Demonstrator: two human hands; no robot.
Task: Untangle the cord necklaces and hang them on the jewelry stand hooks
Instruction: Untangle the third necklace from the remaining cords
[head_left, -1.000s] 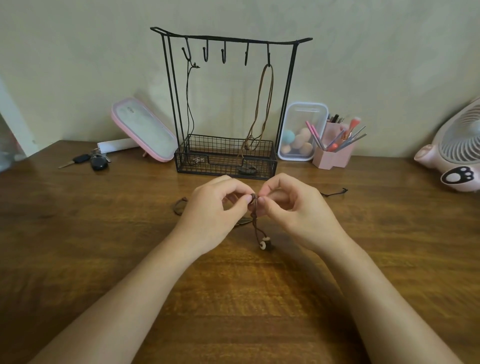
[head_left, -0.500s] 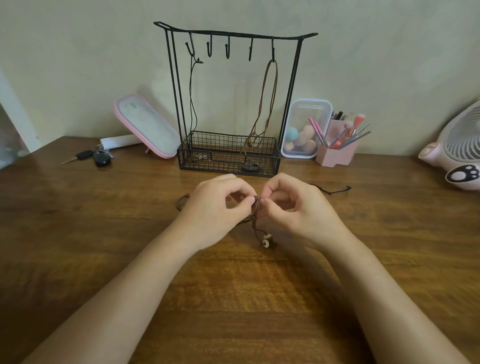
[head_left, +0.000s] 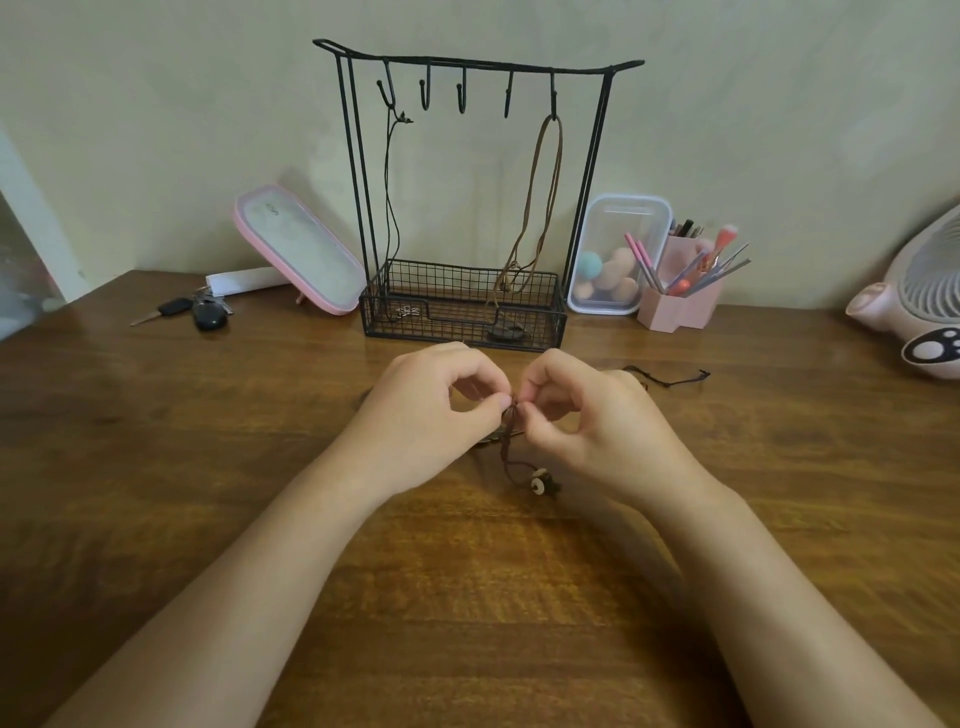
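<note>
We are pinching a tangled brown cord necklace (head_left: 509, 441) between both hands, over the desk (head_left: 208, 467) and just in front of the jewelry stand (head_left: 478, 60). Our left grip (head_left: 431, 415) is holding the cord between curled thumb and forefinger from one side. Our right grip (head_left: 597, 431) is pinching it the same way from the other, and the fingertips are nearly meeting at the tangle. Below the pinch the cord is hanging down to pale beads (head_left: 540, 480) that are lying on the wood. A thin black cord (head_left: 670, 382) is trailing across the desk from behind the right grip.

On the stand, a black necklace (head_left: 387, 208) is hanging from the leftmost hook and a brown necklace (head_left: 558, 171) from the rightmost. Their lower ends are dropping into the wire basket (head_left: 462, 312) at the base. A pink-framed mirror (head_left: 296, 249) is leaning left of the stand, with keys (head_left: 202, 312) beside it. To the right, a clear box of sponges (head_left: 613, 260) and a pink brush holder (head_left: 680, 306) are standing against the wall. A pink fan (head_left: 914, 312) is sitting at the far right edge.
</note>
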